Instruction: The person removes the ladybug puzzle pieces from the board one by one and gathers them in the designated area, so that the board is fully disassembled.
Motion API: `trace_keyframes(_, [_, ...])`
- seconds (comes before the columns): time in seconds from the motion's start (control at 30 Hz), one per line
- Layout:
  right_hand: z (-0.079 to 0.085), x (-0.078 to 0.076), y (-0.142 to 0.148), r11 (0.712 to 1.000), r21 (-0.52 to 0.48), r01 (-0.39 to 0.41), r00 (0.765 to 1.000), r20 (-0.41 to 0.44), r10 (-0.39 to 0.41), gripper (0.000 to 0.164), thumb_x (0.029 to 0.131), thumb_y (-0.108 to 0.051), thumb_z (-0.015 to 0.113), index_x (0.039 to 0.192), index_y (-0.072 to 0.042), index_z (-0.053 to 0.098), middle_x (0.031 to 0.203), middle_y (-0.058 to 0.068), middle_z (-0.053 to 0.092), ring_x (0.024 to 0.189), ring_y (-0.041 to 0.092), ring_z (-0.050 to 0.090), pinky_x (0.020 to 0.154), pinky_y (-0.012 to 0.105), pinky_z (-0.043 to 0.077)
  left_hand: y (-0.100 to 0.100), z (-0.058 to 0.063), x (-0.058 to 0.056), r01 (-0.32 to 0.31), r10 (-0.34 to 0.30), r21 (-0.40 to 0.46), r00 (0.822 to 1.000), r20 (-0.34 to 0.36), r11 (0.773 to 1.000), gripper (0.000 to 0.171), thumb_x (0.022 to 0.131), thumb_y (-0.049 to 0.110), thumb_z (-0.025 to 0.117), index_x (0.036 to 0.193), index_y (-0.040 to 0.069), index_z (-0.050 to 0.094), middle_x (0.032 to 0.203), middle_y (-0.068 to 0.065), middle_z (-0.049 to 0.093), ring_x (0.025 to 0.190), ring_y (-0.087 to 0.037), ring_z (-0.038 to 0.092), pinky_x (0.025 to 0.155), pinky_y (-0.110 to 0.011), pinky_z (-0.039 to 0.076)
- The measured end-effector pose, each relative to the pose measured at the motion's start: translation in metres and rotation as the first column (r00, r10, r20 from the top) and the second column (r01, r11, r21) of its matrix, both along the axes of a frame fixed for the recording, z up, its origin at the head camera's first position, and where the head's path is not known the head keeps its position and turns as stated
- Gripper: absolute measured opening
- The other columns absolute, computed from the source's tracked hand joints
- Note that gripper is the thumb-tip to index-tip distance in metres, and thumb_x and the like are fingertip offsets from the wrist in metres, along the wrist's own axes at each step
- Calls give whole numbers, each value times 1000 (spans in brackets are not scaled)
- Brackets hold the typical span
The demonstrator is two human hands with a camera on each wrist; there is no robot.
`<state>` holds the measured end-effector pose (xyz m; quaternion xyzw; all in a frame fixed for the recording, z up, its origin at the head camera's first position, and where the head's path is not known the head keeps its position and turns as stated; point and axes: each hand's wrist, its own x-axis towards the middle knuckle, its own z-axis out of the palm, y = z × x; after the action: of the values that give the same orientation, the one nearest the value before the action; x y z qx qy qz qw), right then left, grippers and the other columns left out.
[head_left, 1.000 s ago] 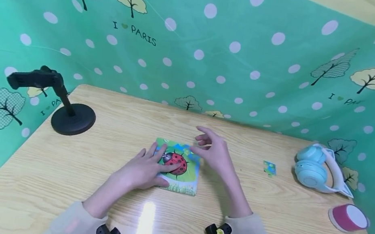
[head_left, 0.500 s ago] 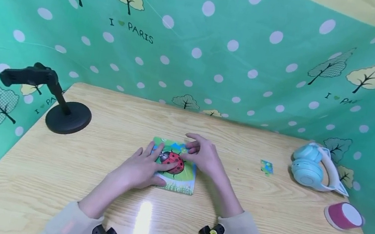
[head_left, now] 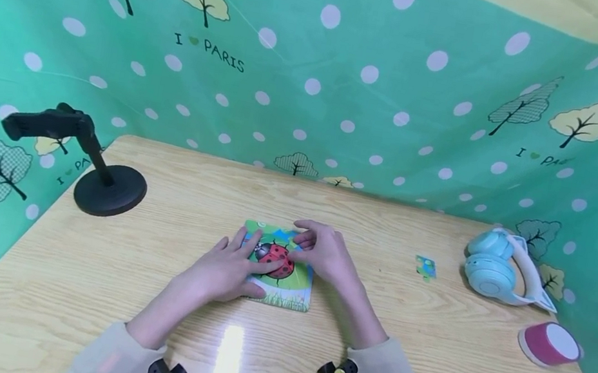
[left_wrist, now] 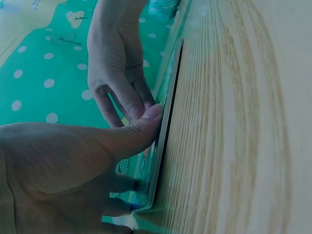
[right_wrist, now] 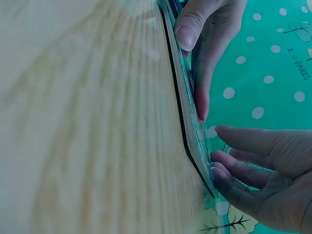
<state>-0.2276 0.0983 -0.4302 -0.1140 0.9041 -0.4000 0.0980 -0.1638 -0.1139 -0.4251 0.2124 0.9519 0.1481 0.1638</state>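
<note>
A flat jigsaw puzzle (head_left: 287, 301) with a red ladybug on green and blue lies mid-table in the head view. My left hand (head_left: 223, 274) rests on its left side, fingers spread and fairly straight. Over the upper right part is my right hand (head_left: 328, 255), its fingers bent and thumb apart from them. In the right wrist view some fingertips of the right hand (right_wrist: 278, 187) meet the puzzle (right_wrist: 184, 105) at its edge; no piece shows between them. The left wrist view shows the left thumb (left_wrist: 141, 131) at the puzzle's near edge. One loose puzzle piece (head_left: 426, 267) lies farther right.
A black stand (head_left: 110, 190) is at the table's back left. Blue and white headphones (head_left: 493, 273) lie at the right, with a pink and white cylinder (head_left: 551, 345) in front of them. A green dotted cloth (head_left: 297, 49) hangs behind the table.
My right hand has shifted left and slightly nearer, over the puzzle's upper part, and is almost still over the last half second. The left hand stays in place on the puzzle.
</note>
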Motion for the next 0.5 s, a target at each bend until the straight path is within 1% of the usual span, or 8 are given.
trace_keyframes(0.1, [0,-1,-1,1000,12,-5,1000,-14,5,59,79,-9,88,134,-6,67,108,5,79,98,20,73,91,35,61,0,0,0,-1,1,1,1000,-3,1000,62,96,47,67,153,36,49,172,-24,14,159,-51,9,124,-70,22])
trace_keyframes(0.23, [-1,-1,-3,999,29,-13,1000,-11,13,57,78,-8,88,132,-4,69,108,5,78,97,18,72,90,32,61,0,0,0,-4,4,7,1000,-2,1000,62,95,47,68,153,36,49,172,-25,14,158,-51,9,124,-70,22])
trace_keyframes(0.5, [-2,1,-5,996,84,-39,999,-24,41,59,76,-8,90,131,-5,70,109,5,76,98,19,68,92,34,59,0,0,0,-12,12,8,1000,-5,1000,62,94,47,69,152,36,50,171,-24,15,158,-52,9,124,-70,23])
